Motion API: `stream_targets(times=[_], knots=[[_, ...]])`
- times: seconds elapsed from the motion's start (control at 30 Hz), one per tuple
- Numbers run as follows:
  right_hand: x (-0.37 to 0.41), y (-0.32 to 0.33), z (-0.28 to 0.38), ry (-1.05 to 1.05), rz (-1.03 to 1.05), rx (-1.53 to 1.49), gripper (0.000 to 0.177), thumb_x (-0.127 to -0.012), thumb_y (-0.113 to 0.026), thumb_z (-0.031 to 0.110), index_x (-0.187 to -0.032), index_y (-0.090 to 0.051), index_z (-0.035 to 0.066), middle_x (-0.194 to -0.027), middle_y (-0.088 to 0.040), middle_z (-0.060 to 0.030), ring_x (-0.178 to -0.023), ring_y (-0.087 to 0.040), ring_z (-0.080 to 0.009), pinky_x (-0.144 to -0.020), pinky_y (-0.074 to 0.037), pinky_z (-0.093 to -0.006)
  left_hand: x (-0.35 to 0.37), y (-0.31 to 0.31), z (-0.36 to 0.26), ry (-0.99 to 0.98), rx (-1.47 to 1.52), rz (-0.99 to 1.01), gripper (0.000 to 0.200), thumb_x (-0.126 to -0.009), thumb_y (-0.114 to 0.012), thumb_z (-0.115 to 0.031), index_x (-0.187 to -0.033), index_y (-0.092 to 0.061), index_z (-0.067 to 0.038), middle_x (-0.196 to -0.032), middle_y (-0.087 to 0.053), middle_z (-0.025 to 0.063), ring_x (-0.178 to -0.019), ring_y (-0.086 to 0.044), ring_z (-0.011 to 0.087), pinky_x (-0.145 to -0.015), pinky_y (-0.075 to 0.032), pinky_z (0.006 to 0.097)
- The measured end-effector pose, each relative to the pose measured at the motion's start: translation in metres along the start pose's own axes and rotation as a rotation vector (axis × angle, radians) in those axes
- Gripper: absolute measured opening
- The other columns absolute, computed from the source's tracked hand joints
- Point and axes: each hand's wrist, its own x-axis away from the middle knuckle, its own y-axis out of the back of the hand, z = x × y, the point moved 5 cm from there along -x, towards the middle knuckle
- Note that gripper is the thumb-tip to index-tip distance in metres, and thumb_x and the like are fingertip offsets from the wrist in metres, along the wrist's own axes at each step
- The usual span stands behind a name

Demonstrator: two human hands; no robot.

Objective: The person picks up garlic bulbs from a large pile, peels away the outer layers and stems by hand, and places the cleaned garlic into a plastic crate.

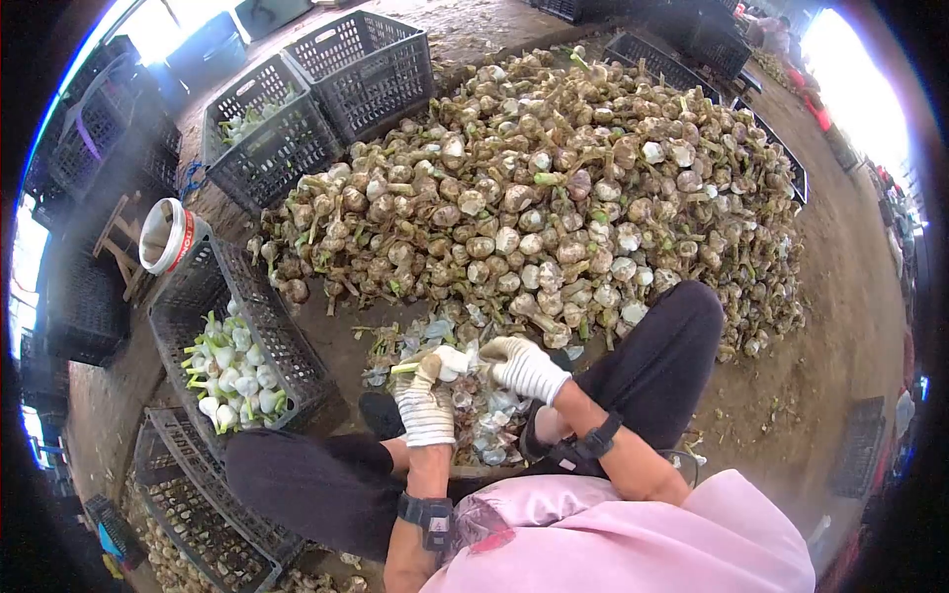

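Note:
My left hand (pixel 427 400), in a white knitted glove, is closed around a garlic bulb (pixel 453 362) whose pale green stem points left. The bulb looks white and mostly stripped of its outer skin. Just to its right is my right hand (pixel 526 370), gloved too, with its fingers curled in toward the bulb. Whatever those fingers pinch is hidden or too small to name. Loose garlic skins (pixel 486 423) lie on the ground below both hands, between my legs.
A big heap of dirty garlic (pixel 554 198) spreads in front of me. On the left, a black crate (pixel 282 331) holds peeled white bulbs (pixel 235 368), beside a white bucket (pixel 170 237). More crates (pixel 361 74) stand behind, and another crate (pixel 198 504) is at lower left.

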Motion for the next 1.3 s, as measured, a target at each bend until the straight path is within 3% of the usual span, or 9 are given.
stream_targets(times=[0.13, 0.27, 0.33, 0.4, 0.53, 0.8, 0.93, 1.07, 1.3], knots=[[0.019, 0.0, 0.056, 0.411, -0.354, 0.4, 0.04, -0.066, -0.067, 0.023, -0.102, -0.061, 0.007, -0.086, -0.06, -0.0148, -0.089, -0.058, -0.0344, -0.079, -0.047, -0.0394, 0.007, -0.005, -0.008, -0.026, -0.119, 0.009, 0.019, -0.076, -0.069, -0.001, -0.092, -0.059, -0.004, -0.088, -0.064, 0.0094, -0.075, -0.062, 0.0192, -0.065, -0.053, 0.0312], [0.004, -0.019, 0.024, 0.265, -0.253, 0.364, 0.024, -0.066, -0.064, 0.015, -0.088, -0.065, 0.005, -0.076, -0.063, -0.0116, -0.075, -0.061, -0.0265, -0.066, -0.048, -0.0373, -0.001, 0.003, 0.001, -0.104, -0.324, 0.002, 0.014, -0.076, -0.068, 0.0, -0.087, -0.062, -0.004, -0.085, -0.064, 0.006, -0.072, -0.061, 0.0156, -0.065, -0.052, 0.0287], [-0.008, -0.021, -0.01, -0.08, -0.114, -0.42, 0.013, -0.068, -0.06, 0.008, -0.077, -0.066, 0.002, -0.067, -0.064, -0.0104, -0.061, -0.058, -0.0158, -0.057, -0.047, -0.032, 0.005, 0.001, -0.006, -0.106, -0.338, 0.0, 0.012, -0.076, -0.069, -0.001, -0.085, -0.063, -0.004, -0.085, -0.063, 0.006, -0.073, -0.061, 0.0151, -0.065, -0.052, 0.0284], [-0.02, -0.01, -0.034, -0.143, -0.132, -0.454, 0.017, -0.074, -0.056, 0.009, -0.081, -0.068, -0.001, -0.065, -0.064, -0.0116, -0.057, -0.055, -0.0145, -0.055, -0.045, -0.0316, 0.009, -0.006, -0.01, -0.099, -0.277, 0.046, 0.014, -0.077, -0.07, -0.004, -0.089, -0.062, -0.004, -0.087, -0.063, 0.0068, -0.074, -0.061, 0.0155, -0.067, -0.053, 0.0286], [-0.017, -0.021, -0.029, 0.14, -0.019, 0.218, 0.035, -0.08, -0.052, 0.02, -0.111, -0.061, 0.006, -0.1, -0.063, -0.0203, -0.091, -0.061, -0.0345, -0.081, -0.047, -0.0356, 0.001, -0.007, -0.009, -0.026, -0.097, 0.118, 0.017, -0.08, -0.067, -0.006, -0.096, -0.06, -0.003, -0.095, -0.063, 0.0104, -0.083, -0.061, 0.0185, -0.072, -0.054, 0.0306], [0.002, -0.03, 0.035, 0.196, -0.027, 0.447, 0.025, -0.074, -0.056, 0.023, -0.088, -0.065, 0.005, -0.079, -0.063, -0.019, -0.074, -0.061, -0.0354, -0.067, -0.049, -0.0403, -0.001, -0.003, -0.004, -0.081, -0.359, 0.118, 0.019, -0.086, -0.06, -0.009, -0.102, -0.059, 0.001, -0.095, -0.063, 0.0097, -0.08, -0.06, 0.0168, -0.075, -0.05, 0.0271], [-0.021, -0.05, -0.045, -0.204, 0.268, -0.274, 0.021, -0.075, -0.052, 0.014, -0.086, -0.066, 0.004, -0.07, -0.065, -0.011, -0.065, -0.061, -0.0231, -0.061, -0.047, -0.0346, 0.0, 0.003, -0.008, 0.09, -0.07, 0.183, 0.025, -0.089, -0.055, -0.015, -0.098, -0.059, 0.007, -0.092, -0.064, 0.0172, -0.087, -0.062, 0.0242, -0.082, -0.051, 0.0319], [-0.023, -0.044, -0.033, 0.048, 0.074, 0.098, 0.038, -0.075, -0.054, 0.011, -0.112, -0.058, 0.0, -0.082, -0.063, -0.0053, -0.071, -0.054, -0.0094, -0.064, -0.046, -0.0266, -0.017, 0.022, 0.006, 0.278, 0.451, 0.016, 0.025, -0.087, -0.05, -0.01, -0.095, -0.058, 0.012, -0.095, -0.062, 0.023, -0.091, -0.061, 0.0335, -0.09, -0.05, 0.042], [-0.021, -0.051, 0.055, -0.135, 0.035, -0.196, 0.032, -0.074, -0.056, 0.001, -0.105, -0.061, -0.001, -0.086, -0.066, -0.0078, -0.078, -0.06, -0.0128, -0.071, -0.049, -0.0272, -0.025, 0.018, -0.004, 0.071, -0.031, -0.016, 0.019, -0.086, -0.053, -0.012, -0.094, -0.06, 0.003, -0.085, -0.062, 0.0078, -0.071, -0.058, 0.0134, -0.064, -0.048, 0.0255]])
